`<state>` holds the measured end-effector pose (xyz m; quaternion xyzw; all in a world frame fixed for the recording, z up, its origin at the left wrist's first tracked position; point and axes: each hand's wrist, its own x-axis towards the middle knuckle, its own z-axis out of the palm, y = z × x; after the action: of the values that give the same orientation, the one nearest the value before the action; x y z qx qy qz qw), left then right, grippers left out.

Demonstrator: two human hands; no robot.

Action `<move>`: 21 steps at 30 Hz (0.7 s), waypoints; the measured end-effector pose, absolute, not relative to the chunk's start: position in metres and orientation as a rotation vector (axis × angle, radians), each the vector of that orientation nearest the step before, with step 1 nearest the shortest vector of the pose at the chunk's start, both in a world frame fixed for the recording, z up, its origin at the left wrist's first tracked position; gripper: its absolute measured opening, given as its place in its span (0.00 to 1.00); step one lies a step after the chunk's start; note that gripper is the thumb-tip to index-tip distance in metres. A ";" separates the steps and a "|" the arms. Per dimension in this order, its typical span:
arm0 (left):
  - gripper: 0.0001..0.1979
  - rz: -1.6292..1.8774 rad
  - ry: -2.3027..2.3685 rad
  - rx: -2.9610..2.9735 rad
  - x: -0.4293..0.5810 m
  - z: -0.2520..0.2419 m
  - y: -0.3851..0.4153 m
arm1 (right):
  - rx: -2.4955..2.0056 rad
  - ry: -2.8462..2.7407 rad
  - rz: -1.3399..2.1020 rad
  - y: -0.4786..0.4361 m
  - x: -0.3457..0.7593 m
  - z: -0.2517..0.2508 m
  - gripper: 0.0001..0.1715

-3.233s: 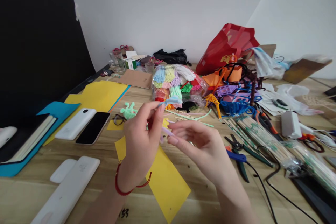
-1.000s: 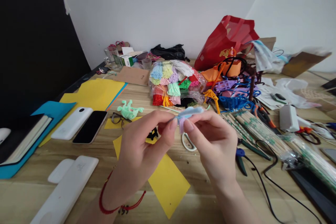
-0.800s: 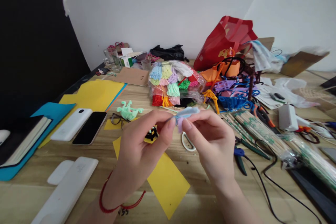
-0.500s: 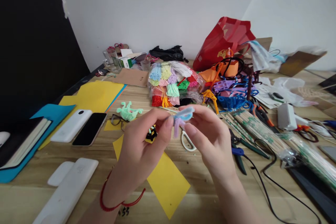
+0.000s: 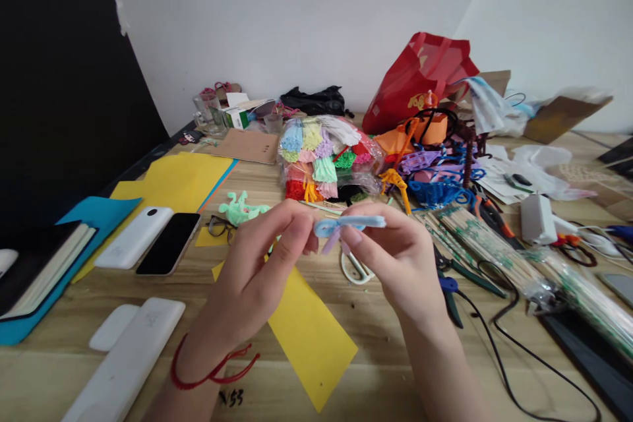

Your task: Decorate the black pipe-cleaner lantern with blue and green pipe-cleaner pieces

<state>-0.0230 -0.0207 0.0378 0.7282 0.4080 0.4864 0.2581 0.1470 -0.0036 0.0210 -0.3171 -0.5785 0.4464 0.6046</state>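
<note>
My right hand point(image 5: 400, 250) pinches a small bent piece of light blue pipe cleaner point(image 5: 368, 221) between thumb and fingers. The blue piece forms a flat loop with a straight end pointing right. A short lilac strand point(image 5: 330, 242) hangs from it. My left hand point(image 5: 270, 257), with a red cord bracelet on the wrist, is closed at the loop's left end. Its thumb and fingers are pressed together, and I cannot see whether anything is between them. Below the hands lie a white scissors handle point(image 5: 353, 271) and a yellow paper sheet point(image 5: 311, 336).
Behind the hands sits a clear bag of coloured pipe cleaners point(image 5: 324, 151). A mint green fuzzy shape point(image 5: 242, 210) lies to the left, beyond a black phone point(image 5: 169, 244). Pliers point(image 5: 450, 297), a black cable point(image 5: 514, 316) and bundled sticks point(image 5: 489, 250) lie at right.
The blue loop has turned so its straight end points right. My left thumb has slid off the piece to the left, while the right hand keeps its pinch.
</note>
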 end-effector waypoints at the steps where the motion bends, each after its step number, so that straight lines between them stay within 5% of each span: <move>1: 0.14 1.307 1.103 1.970 -0.023 0.038 -0.021 | -0.732 -1.338 1.034 -0.004 0.147 0.021 0.05; 6: 0.04 1.278 1.095 2.049 -0.020 0.037 -0.021 | -0.731 -1.358 1.022 -0.003 0.145 0.020 0.04; 21: 0.04 1.345 1.074 1.952 -0.016 0.034 -0.021 | -0.723 -1.315 0.955 -0.007 0.139 0.016 0.04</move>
<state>-0.0156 -0.0205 0.0336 0.7229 0.3978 0.4981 0.2665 0.1393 -0.0066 0.0160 -0.3157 -0.5741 0.4171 0.6299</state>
